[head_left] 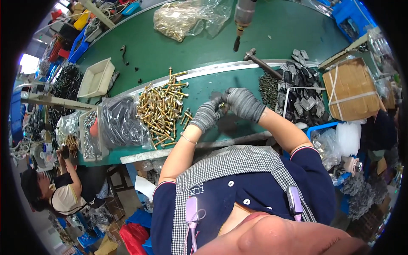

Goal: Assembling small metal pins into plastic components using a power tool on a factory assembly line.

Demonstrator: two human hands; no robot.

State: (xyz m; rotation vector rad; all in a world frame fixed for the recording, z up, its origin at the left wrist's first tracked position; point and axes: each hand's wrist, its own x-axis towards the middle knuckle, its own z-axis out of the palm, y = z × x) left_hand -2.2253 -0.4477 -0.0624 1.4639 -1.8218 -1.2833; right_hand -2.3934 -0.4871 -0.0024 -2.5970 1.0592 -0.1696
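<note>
My left hand (pixel 205 115), in a grey striped glove, is closed with its fingertips around a small gold-coloured bolt (pixel 222 105), mostly hidden by the fingers. Against it, the fingertips of my right hand (pixel 245 104), gloved alike, are pinched together; what they hold is too small to make out. Both hands meet above the green work surface, over a dark stain (pixel 230 126). Left of them lies a heap of gold-coloured bolts (pixel 159 108), with a few loose bolts (pixel 186 116) nearest my left hand. Small dark fasteners (pixel 268 90) are piled beyond my right hand.
A hammer (pixel 264 64) lies at the back right, beside black and grey metal parts (pixel 299 87) and a cardboard box (pixel 352 89). A power driver (pixel 244 17) hangs overhead. Black plastic bags (pixel 123 121) and a white tray (pixel 96 78) stand left. Another person (pixel 68 193) works at far left.
</note>
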